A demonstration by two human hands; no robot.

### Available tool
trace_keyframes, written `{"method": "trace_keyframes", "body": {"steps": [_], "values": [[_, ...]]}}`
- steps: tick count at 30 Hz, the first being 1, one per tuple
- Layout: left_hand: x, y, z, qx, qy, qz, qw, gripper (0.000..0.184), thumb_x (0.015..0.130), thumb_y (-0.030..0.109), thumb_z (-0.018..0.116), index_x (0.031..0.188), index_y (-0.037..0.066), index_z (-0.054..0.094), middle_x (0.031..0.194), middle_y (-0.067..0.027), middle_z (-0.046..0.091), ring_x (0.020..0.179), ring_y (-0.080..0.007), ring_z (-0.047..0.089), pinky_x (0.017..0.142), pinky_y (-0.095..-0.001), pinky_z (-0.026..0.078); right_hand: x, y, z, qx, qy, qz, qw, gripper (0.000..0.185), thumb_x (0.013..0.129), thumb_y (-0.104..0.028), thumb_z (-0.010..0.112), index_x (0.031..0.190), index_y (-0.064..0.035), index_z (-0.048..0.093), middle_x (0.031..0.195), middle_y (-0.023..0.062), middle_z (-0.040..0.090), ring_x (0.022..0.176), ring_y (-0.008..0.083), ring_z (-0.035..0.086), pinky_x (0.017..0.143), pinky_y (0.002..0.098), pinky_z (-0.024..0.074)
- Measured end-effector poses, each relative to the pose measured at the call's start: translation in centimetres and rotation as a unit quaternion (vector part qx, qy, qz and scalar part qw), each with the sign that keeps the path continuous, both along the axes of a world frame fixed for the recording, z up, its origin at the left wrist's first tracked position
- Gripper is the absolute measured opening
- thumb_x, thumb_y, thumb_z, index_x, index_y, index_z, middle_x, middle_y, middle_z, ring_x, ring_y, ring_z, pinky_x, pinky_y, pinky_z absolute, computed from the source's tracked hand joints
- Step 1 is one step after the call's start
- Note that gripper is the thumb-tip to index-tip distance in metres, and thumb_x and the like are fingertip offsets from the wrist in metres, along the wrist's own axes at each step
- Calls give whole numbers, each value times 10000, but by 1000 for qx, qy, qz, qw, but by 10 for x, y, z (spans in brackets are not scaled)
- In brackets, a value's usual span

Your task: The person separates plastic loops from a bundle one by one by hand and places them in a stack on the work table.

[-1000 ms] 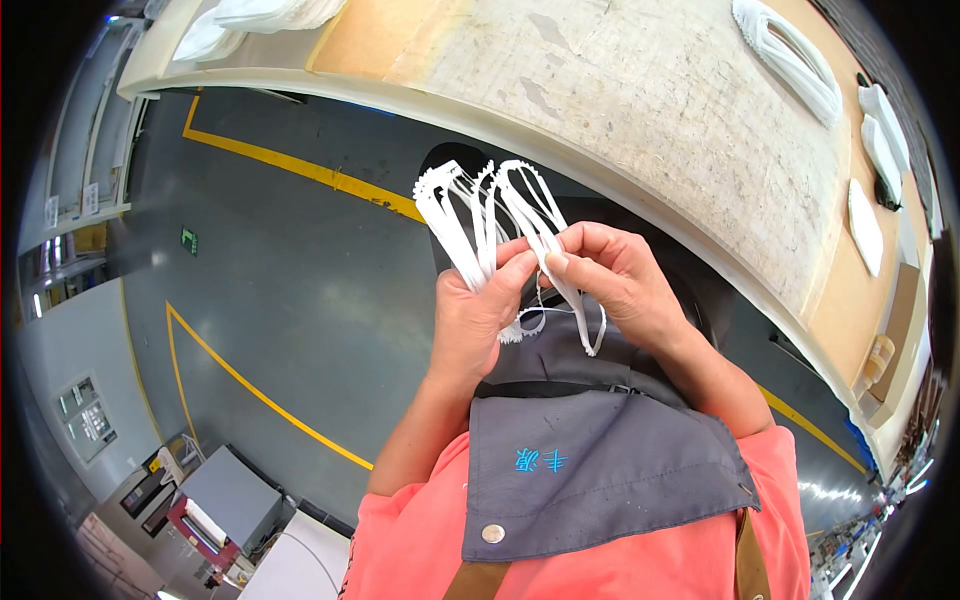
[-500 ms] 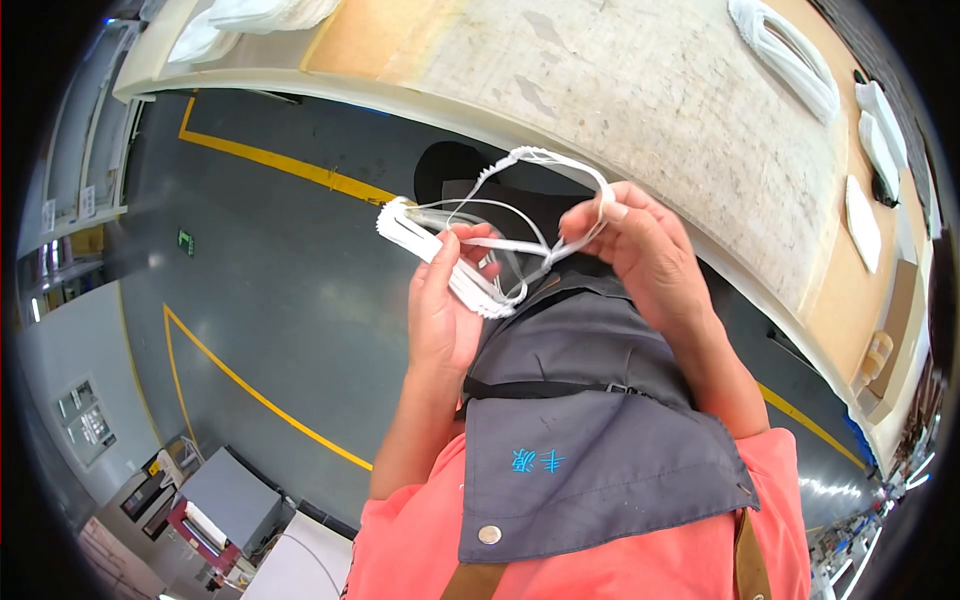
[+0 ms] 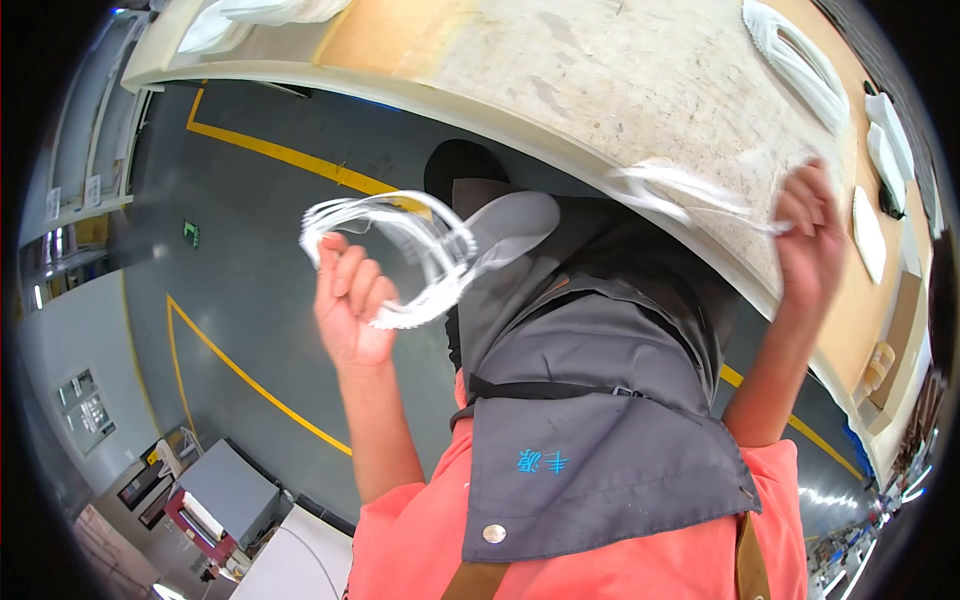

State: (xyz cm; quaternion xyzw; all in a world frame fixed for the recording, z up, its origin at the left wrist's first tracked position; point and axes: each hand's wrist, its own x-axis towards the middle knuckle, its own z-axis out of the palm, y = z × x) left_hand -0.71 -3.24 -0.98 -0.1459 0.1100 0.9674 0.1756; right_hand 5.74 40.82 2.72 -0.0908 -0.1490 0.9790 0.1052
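Observation:
My left hand [image 3: 355, 300] is closed on a bundle of white looped strips [image 3: 440, 300] with finely ridged edges, held over the floor beside my apron. A smooth, rounded white flap [image 3: 520, 222] sticks out from the bundle toward my lap. Over the table at the right, my right hand [image 3: 808, 235] is closed on the end of a thin white strip [image 3: 690, 190]. That strip trails leftward above the table edge and is smeared by motion. A wide gap separates the two hands.
The worktable [image 3: 560, 75] curves across the top. On it lie a white looped bundle [image 3: 797, 65], a flat white piece [image 3: 868, 235], other white pieces [image 3: 260, 10] and a tape roll [image 3: 880, 365]. Behind on the left stands a grey-topped machine [image 3: 230, 490].
My hands have moved apart: the left one leftward with the bundle, the right one up and right over the table with a strip pulled away. The bundle has spread into wider loops.

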Motion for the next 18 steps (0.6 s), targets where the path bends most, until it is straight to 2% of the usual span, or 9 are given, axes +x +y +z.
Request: {"method": "trace_keyframes", "body": {"steps": [2,3,5,7,8,9,11,15,18], "values": [[0,-17,8,-118,7,47,992,237,1011,229,403,1069,54,551,582,51,322,435,-48,226,363,-207,189,12,25,20,85,45,-45,994,195,914,2,498,1101,35,452,816,38,468,638,98,373,561,231,329],[0,-17,15,-222,8,75,972,224,1005,232,425,1078,57,545,584,49,303,441,-42,239,359,-211,210,16,27,29,107,77,-59,990,209,916,6,490,1116,39,436,819,41,461,649,103,375,573,230,331],[0,-14,21,-344,19,85,935,221,997,239,451,1059,47,541,597,36,370,456,-39,314,384,-204,269,21,22,38,161,70,-79,981,201,928,2,473,1120,31,425,849,49,442,690,111,375,606,240,345],[-1,-1,25,-524,31,86,847,230,993,246,460,1051,37,536,637,9,462,487,-47,389,416,-200,324,17,-4,44,220,47,-106,969,191,938,-16,470,1121,25,430,871,48,440,711,112,376,617,242,351],[-1,6,25,-607,37,86,789,235,991,250,464,1047,33,534,657,-4,508,502,-51,427,432,-198,351,15,-16,44,262,20,-111,959,182,959,-70,470,1120,13,447,911,47,442,738,109,382,630,237,352],[-1,10,24,-631,55,83,769,236,991,249,465,1044,29,532,687,-20,539,519,-57,452,445,-197,366,13,-25,41,322,-1,-101,941,207,967,-130,487,1125,5,494,980,56,505,779,104,422,652,232,364],[0,15,21,-676,93,75,727,237,990,246,467,1038,23,530,745,-53,602,553,-69,503,471,-196,398,6,-53,37,393,-72,-136,907,217,960,-154,509,1108,1,546,1028,74,561,818,102,467,671,235,384],[1,35,13,-459,52,37,886,339,985,290,471,1144,-7,507,821,-92,641,642,-107,571,535,-227,463,-2,-99,25,408,-84,-73,906,178,944,-122,532,1061,4,579,958,76,609,763,112,525,671,250,425],[12,79,15,-416,15,-64,907,374,977,308,474,1173,-10,497,945,-128,648,843,-179,639,696,-283,533,-4,-133,9,457,-105,63,881,128,929,-111,566,998,-6,594,913,32,607,762,71,517,694,221,431]]}}
